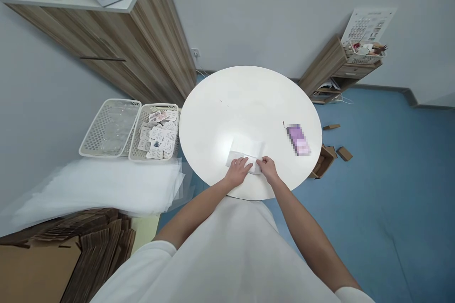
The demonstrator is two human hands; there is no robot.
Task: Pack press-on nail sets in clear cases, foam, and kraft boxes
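Observation:
A thin white sheet (247, 146), folded across its nearer part, lies near the front edge of the round white table (249, 90). It looks like foam wrap or paper; I cannot tell which. My left hand (238, 172) rests on the fold with its fingers spread, pressing it down. At the right end of the fold, my right hand (268, 169) has thumb and fingers pinched together on the sheet's edge. Whether anything lies inside the fold is hidden.
A blurred purple item (297, 138) lies on the table's right side. To the left are a basket of printed cards (156, 137), a basket of clear bags (115, 128), translucent white sheets (106, 182) and stacked cardboard (103, 255). An open carton (323, 161) sits on the floor at right.

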